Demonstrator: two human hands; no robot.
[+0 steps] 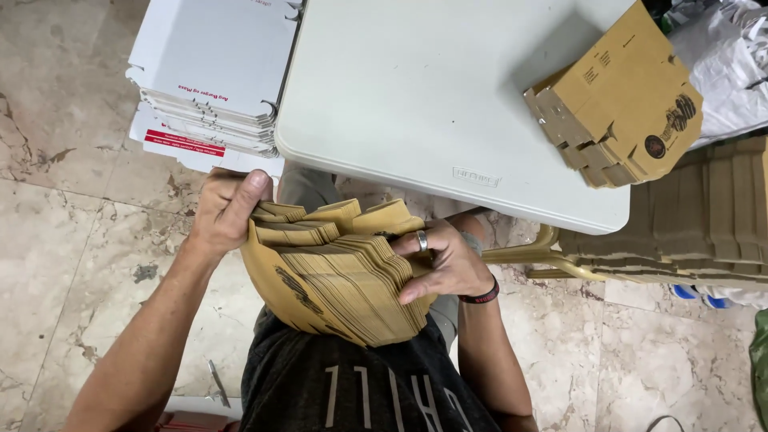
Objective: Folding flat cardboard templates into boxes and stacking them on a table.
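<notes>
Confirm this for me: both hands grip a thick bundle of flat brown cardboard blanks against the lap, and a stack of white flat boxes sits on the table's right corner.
Not quite. The head view shows the left hand and right hand gripping the bundle of brown blanks, but the stack on the table's right corner is brown cardboard. The white flat boxes lie off its left edge.

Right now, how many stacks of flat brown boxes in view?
3: one stack held in both hands at the lap, one on the table's right corner, one beyond the right edge, partly cut off.
</notes>
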